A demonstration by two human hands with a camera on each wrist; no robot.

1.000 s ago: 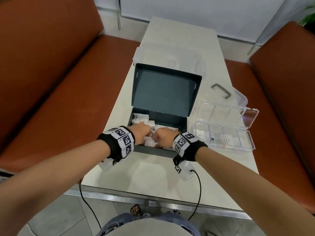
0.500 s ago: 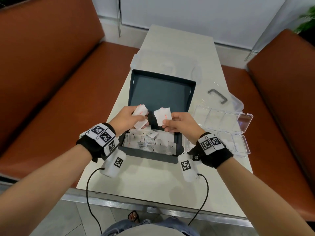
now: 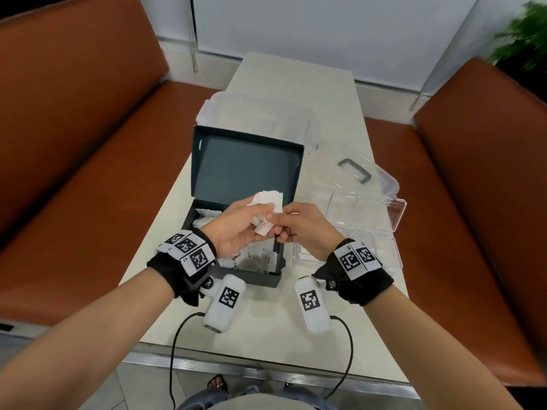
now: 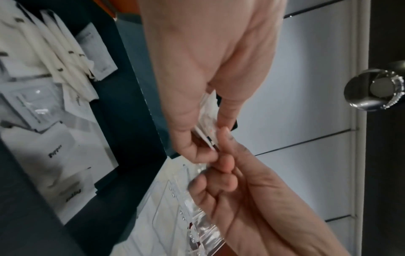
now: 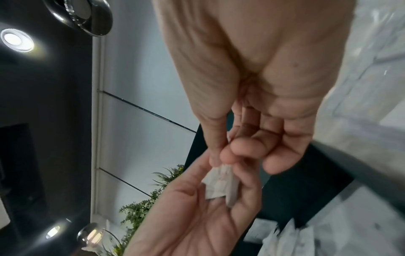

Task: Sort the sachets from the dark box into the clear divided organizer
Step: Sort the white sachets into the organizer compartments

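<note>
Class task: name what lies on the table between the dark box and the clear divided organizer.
Head view: only bare table shows between dark box and organizer; the right hand covers part.

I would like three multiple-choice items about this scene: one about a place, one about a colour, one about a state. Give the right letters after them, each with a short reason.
1. Where does the clear plastic divided organizer lie?
A. to the right of the dark box
B. inside the dark box
C. on the bench

2. What colour are the benches beside the pale table?
A. green
B. reddish-brown
C. white

3. What is the state of the dark cardboard box?
A. shut
B. upside down
C. open, lid raised

Answers:
1 A: the head view shows the organizer on the table at the box's right side.
2 B: both seats are reddish-brown.
3 C: the lid stands up behind, and small white sachets show inside; the left hand and right hand hold a bunch of white sachets above it.
</note>
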